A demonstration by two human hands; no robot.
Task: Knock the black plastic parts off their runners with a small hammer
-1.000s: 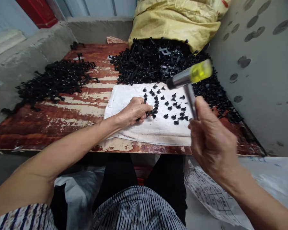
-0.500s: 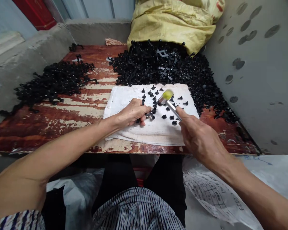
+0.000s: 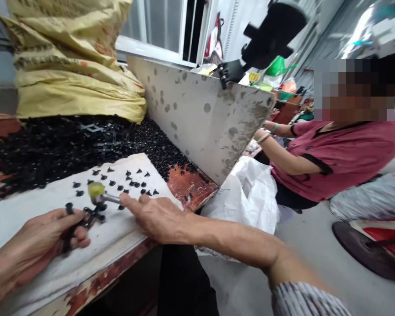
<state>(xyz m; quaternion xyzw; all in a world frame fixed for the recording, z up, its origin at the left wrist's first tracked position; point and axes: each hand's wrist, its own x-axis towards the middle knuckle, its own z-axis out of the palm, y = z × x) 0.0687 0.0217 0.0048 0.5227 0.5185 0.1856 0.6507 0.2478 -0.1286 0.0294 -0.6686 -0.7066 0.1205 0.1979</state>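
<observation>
The left hand (image 3: pixel 36 241) lies at the lower left edge of the view, cut off by the frame. Its fingers are curled together and clamped on a black moulded plastic piece (image 3: pixel 85 218), which has several branches and sits just above the white cloth (image 3: pixel 108 237). Part of that piece is hidden behind the fingers.

The right hand (image 3: pixel 158 218) reaches in from the right, fingers spread and pointing at a small hammer (image 3: pixel 102 195) with a yellow face and a steel shaft. The shaft meets the fingertips, but the view does not show whether the hand is gripping it. The yellow face is just beside the black piece, over the cloth.

Loose black plastic parts (image 3: pixel 128 173) are scattered across the cloth, and behind them is a heap of black plastic parts (image 3: pixel 69 145) in front of a yellow woven sack (image 3: pixel 69 66). A spotted grey panel (image 3: pixel 197 118) stands along the red-stained wooden board (image 3: pixel 187 186).

To the right, a co-worker in a maroon shirt (image 3: pixel 335 162) sits beyond a white sack (image 3: pixel 250 197), both forearms extended; what those 2 hands hold is too far off and hidden to make out.
</observation>
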